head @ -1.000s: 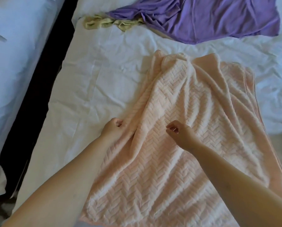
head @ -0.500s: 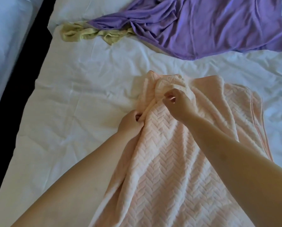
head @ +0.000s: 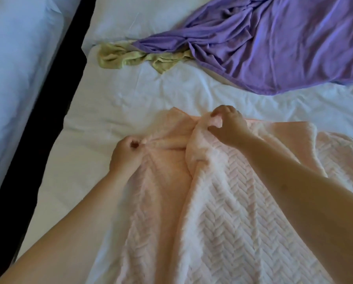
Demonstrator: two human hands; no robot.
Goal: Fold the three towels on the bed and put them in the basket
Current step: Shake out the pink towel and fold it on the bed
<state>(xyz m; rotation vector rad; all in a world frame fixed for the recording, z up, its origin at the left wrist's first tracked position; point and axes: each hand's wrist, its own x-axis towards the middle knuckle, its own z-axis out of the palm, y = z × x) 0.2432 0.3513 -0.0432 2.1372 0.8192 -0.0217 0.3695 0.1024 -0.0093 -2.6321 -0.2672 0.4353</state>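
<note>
Two bare forearms reach in from the near edge, and under them spreads the pink towel (head: 222, 222), a thick plush cloth with a raised herringbone weave. Its near end is cut off by the bottom of the view and its right side runs out past the frame. It lies on the bed (head: 130, 95), whose white sheet is creased and rumpled. The towel's left part is gathered into long soft folds, and a smoother band shows along its far right edge. The left hand (head: 124, 158) is curled tight at the towel's left edge, pinching a bunch of the pile between thumb and fingers; the cloth hides the fingertips. A little farther on, the right hand (head: 230, 126) grips the towel's far edge, fingers curled round a lifted fold that rolls over towards the left hand. Beyond the hands lies a strip of bare sheet, then a small yellow-green towel (head: 130, 58), thin and crumpled into a ropy wad, its right end tucked under a large purple towel (head: 273, 48). That one looks smooth and thin, twisted into ridges near its middle, and it runs off the top and right of the view. To the left, a dark gap (head: 54, 99) separates the bed from a second white mattress (head: 13, 78), only partly in view.
</note>
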